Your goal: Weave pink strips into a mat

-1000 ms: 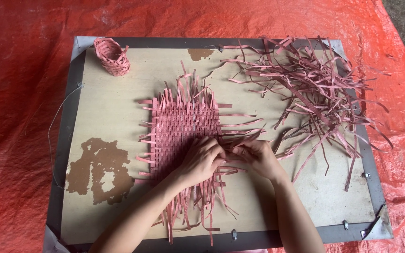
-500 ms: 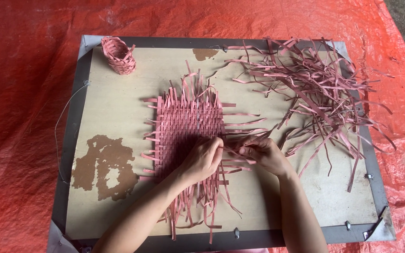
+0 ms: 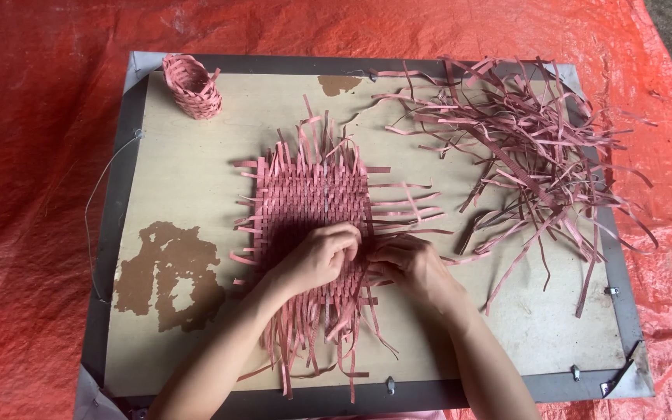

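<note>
A flat pink woven mat point(image 3: 309, 198) of thin strips lies in the middle of a wooden board point(image 3: 188, 187), with loose strip ends sticking out on all sides. My left hand point(image 3: 316, 257) rests on the mat's near edge, fingers curled and pinching strips there. My right hand point(image 3: 412, 264) is just to its right, fingers closed on strips at the mat's near right corner. The two hands almost touch. Which single strip each hand holds is hidden by the fingers.
A heap of loose pink strips point(image 3: 530, 148) fills the board's far right. A small woven pink basket point(image 3: 192, 85) lies at the far left corner. A thin wire point(image 3: 91, 210) curves along the left edge. Red tarp point(image 3: 33, 155) surrounds the board.
Both hands stay at the mat's near edge, shifting slightly closer together. The view has drifted a little, so the board sits a bit further right in frame.
</note>
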